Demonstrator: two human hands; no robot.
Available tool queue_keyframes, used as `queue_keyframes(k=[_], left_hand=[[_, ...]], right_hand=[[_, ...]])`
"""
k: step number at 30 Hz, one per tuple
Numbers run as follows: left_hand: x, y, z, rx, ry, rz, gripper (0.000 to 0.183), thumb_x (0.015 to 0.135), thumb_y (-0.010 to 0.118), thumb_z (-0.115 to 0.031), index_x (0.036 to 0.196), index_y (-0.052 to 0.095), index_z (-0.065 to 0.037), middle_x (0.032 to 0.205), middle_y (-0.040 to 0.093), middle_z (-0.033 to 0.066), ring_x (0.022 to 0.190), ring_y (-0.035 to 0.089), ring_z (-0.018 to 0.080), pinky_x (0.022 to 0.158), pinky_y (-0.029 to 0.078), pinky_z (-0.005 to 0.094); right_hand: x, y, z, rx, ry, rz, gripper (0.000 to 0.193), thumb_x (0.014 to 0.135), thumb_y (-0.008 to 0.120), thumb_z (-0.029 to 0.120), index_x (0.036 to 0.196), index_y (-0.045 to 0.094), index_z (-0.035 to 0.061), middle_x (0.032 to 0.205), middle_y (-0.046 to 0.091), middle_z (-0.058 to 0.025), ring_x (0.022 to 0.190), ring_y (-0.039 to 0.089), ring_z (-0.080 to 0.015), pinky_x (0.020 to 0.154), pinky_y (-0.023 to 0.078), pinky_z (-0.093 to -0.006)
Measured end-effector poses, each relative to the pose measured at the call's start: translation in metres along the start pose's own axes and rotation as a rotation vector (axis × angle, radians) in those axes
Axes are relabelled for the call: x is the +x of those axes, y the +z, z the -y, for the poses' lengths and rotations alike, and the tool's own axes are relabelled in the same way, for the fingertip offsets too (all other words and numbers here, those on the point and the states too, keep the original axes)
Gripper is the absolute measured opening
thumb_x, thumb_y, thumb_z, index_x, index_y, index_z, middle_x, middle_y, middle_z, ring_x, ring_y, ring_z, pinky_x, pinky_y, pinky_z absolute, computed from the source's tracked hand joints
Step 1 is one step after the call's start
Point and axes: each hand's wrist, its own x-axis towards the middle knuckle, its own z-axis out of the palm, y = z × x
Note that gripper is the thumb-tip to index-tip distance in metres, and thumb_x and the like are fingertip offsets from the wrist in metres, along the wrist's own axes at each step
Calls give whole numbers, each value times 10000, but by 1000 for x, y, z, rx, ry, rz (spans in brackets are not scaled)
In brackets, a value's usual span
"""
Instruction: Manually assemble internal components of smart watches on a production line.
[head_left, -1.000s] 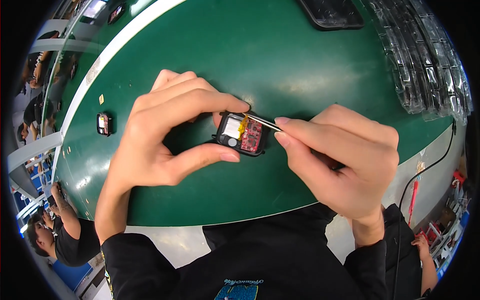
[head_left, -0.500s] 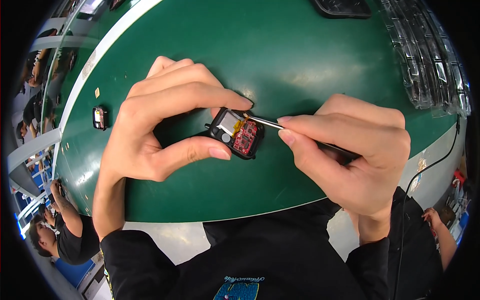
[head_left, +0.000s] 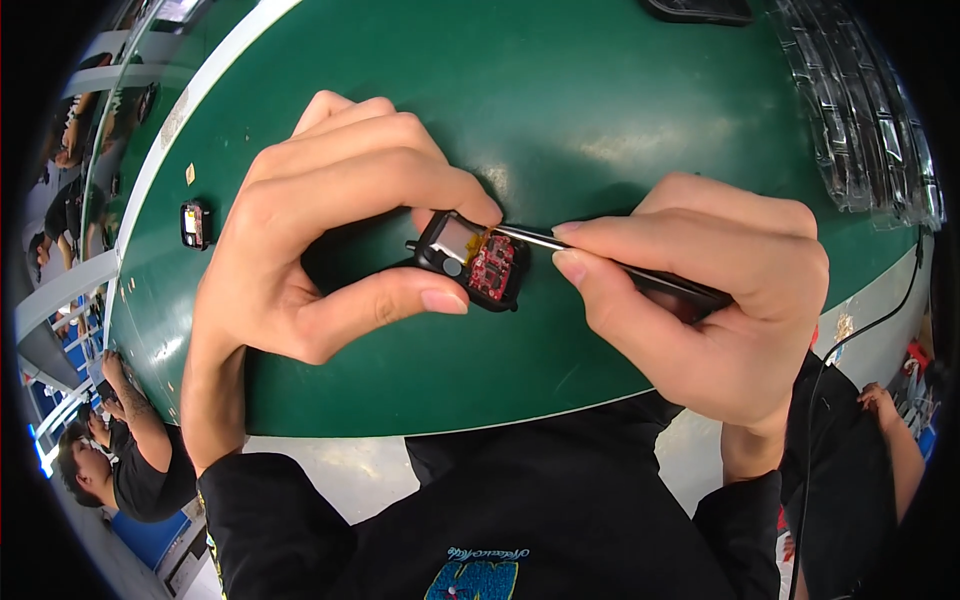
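My left hand (head_left: 310,225) pinches a small black smartwatch-like case (head_left: 488,297) between thumb and index finger, above the green table. The case lies open, showing a silver battery (head_left: 455,240), yellow tape beside it and a red circuit board (head_left: 494,268). Held like a pen in my right hand (head_left: 715,285) are slim metal tweezers (head_left: 536,238). Their tip touches or hovers at the upper edge of the case, near the yellow tape and my left index fingertip; which one, I cannot tell.
A second opened small device (head_left: 195,226) rests at the left of the green table (head_left: 560,110). Clear plastic trays (head_left: 850,110) are piled at the far right, with a black tray (head_left: 700,8) at the back. A black cable (head_left: 880,318) hangs at the right. Other people sit at both sides.
The tweezers have turned slightly and their tip has shifted a little at the case's upper edge. My head view has moved slightly; both hands keep their grips.
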Motion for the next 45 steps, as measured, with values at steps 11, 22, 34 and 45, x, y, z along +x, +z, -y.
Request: queue_keyframes(k=[11, 22, 34, 45], left_hand=[[-2, 4, -3, 0, -22, -8, 606, 793, 875, -537, 1013, 796, 22, 950, 785, 90, 770, 598, 217, 790, 378, 386], [3, -1, -5, 19, -19, -26, 584, 656, 963, -351, 1108, 800, -17, 863, 709, 45, 766, 588, 222, 783, 379, 380], [7, 9, -21, 272, 122, -209, 434, 669, 1022, -210, 982, 809, 2, 689, 608, 45, 607, 574, 218, 608, 457, 359], [125, -88, -43, 248, 186, -540, 404, 704, 965, -255, 1012, 849, -20, 756, 736, 29, 571, 551, 88, 541, 411, 257]], right_hand=[[-6, 4, -4, -9, -64, -34, 202, 758, 840, -108, 934, 858, -9, 626, 656, -29, 487, 510, -71, 451, 319, -244], [-7, -7, 4, 51, 78, -174, 146, 798, 858, -64, 940, 852, -27, 665, 670, -42, 514, 512, -52, 489, 313, -229], [-15, -4, 9, 293, 121, -376, 141, 866, 858, -39, 1005, 858, -16, 665, 654, -23, 542, 522, -34, 502, 356, -247], [-17, -8, 8, 505, 152, -447, 106, 948, 825, 6, 1046, 859, -16, 762, 735, -30, 628, 596, -25, 556, 433, -241]])
